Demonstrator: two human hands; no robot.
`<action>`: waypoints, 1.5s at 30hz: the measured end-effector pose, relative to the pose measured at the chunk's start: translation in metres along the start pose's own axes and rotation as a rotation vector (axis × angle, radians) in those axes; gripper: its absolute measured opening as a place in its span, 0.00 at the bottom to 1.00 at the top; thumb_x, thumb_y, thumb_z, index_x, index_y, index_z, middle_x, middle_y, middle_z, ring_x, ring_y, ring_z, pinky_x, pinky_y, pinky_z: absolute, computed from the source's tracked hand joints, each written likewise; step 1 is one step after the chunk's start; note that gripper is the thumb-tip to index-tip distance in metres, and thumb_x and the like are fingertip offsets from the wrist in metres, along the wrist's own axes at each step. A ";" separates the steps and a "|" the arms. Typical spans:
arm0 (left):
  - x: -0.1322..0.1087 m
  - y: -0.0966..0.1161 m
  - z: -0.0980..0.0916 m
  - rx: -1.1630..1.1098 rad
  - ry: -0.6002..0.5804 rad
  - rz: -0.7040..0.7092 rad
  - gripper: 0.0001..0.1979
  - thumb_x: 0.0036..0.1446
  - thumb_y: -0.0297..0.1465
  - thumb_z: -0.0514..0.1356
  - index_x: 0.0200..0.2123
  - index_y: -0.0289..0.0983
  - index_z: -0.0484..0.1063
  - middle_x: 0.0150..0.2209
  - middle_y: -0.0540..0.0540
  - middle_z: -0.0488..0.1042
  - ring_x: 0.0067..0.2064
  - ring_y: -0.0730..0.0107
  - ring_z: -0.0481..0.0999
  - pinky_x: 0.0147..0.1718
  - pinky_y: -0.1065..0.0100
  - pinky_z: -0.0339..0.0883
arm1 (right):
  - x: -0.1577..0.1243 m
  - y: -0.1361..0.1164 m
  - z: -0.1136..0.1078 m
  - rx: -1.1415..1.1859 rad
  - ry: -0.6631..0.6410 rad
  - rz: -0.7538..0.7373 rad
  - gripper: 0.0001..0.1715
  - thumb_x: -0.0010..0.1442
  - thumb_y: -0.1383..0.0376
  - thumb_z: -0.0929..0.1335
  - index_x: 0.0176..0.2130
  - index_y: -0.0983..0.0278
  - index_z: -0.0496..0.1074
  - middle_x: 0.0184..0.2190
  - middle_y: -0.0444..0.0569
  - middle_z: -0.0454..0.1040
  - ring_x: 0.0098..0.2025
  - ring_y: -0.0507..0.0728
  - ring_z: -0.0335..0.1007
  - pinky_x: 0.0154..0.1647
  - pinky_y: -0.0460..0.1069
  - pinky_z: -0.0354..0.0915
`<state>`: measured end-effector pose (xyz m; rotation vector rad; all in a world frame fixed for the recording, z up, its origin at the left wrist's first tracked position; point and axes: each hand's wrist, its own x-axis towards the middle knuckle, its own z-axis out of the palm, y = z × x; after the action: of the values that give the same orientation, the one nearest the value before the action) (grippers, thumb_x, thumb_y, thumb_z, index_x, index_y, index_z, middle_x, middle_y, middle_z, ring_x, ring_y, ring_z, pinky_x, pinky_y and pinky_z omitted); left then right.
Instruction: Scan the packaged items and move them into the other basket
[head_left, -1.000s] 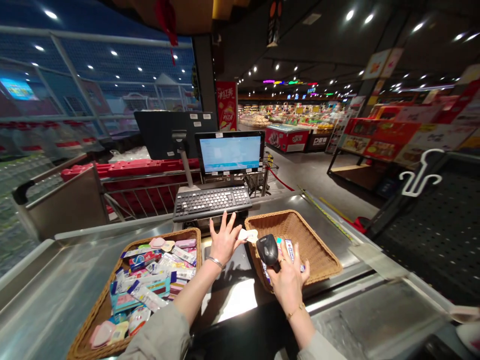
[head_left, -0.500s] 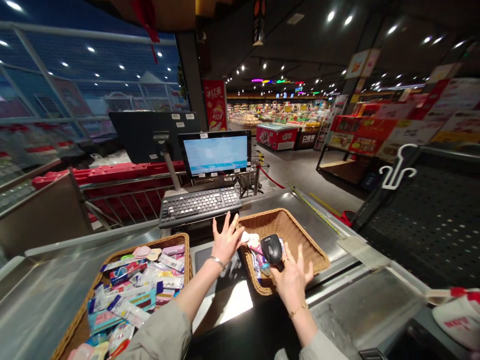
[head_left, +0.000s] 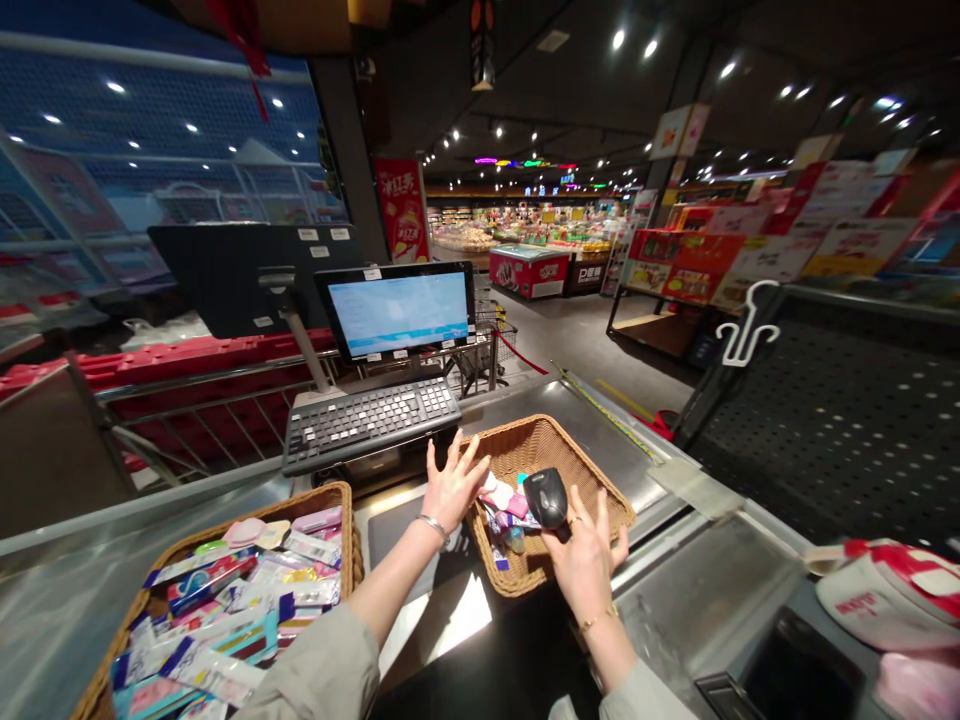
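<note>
Nearest me, a brown woven wicker basket (head_left: 351, 545) is standing on the silver metal table (head_left: 45, 590), full of mixed colourful packets (head_left: 225, 670). With my right hand (head_left: 586, 555) I am gripping a black, rounded plastic handheld scanner (head_left: 546, 497), some of the fingers standing apart from its handle. The scanner is hanging over a second, four-sided brown wicker basket (head_left: 547, 437), where small pink, white and blue packages (head_left: 517, 506) are lying towards the left side. My left hand (head_left: 451, 494) is hovering at that basket's left rim, its fingers standing wide; I cannot tell whether thumb and forefinger are pinching the pale item beside them. Beyond, a long black keyboard (head_left: 375, 420) is resting before a black-framed flat monitor (head_left: 401, 312), which is glowing blue-white. Far behind, a low red chest freezer (head_left: 529, 271) is standing on the grey floor.
</note>
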<state>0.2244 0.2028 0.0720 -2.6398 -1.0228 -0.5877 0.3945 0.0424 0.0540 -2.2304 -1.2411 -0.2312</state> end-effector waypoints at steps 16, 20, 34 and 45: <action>-0.030 -0.018 -0.029 -0.002 -0.010 -0.121 0.24 0.61 0.44 0.56 0.59 0.47 0.65 0.68 0.43 0.53 0.70 0.49 0.45 0.62 0.30 0.28 | -0.004 -0.035 0.000 0.046 -0.049 -0.068 0.22 0.59 0.57 0.64 0.51 0.57 0.73 0.59 0.49 0.69 0.68 0.66 0.44 0.63 0.68 0.36; -0.050 -0.031 -0.037 0.021 -0.011 -0.179 0.23 0.61 0.43 0.56 0.59 0.47 0.66 0.68 0.42 0.54 0.70 0.48 0.45 0.62 0.30 0.27 | -0.009 -0.052 0.003 0.091 -0.057 -0.124 0.24 0.60 0.55 0.63 0.53 0.57 0.72 0.59 0.49 0.69 0.69 0.66 0.44 0.62 0.68 0.37; -0.124 -0.067 -0.064 0.113 -0.030 -0.373 0.23 0.60 0.42 0.57 0.58 0.47 0.67 0.68 0.43 0.53 0.70 0.47 0.46 0.62 0.29 0.33 | -0.032 -0.106 0.014 0.184 -0.080 -0.339 0.22 0.56 0.62 0.64 0.50 0.58 0.73 0.56 0.50 0.71 0.67 0.67 0.47 0.62 0.67 0.41; -0.181 -0.096 -0.092 0.170 -0.052 -0.515 0.21 0.60 0.42 0.57 0.57 0.47 0.68 0.67 0.43 0.56 0.70 0.47 0.47 0.62 0.31 0.32 | -0.055 -0.145 0.024 0.277 -0.218 -0.434 0.18 0.54 0.64 0.65 0.44 0.57 0.75 0.58 0.46 0.70 0.69 0.67 0.43 0.62 0.69 0.40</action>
<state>0.0116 0.1322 0.0794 -2.2527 -1.7040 -0.5009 0.2413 0.0743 0.0694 -1.7681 -1.7539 0.0237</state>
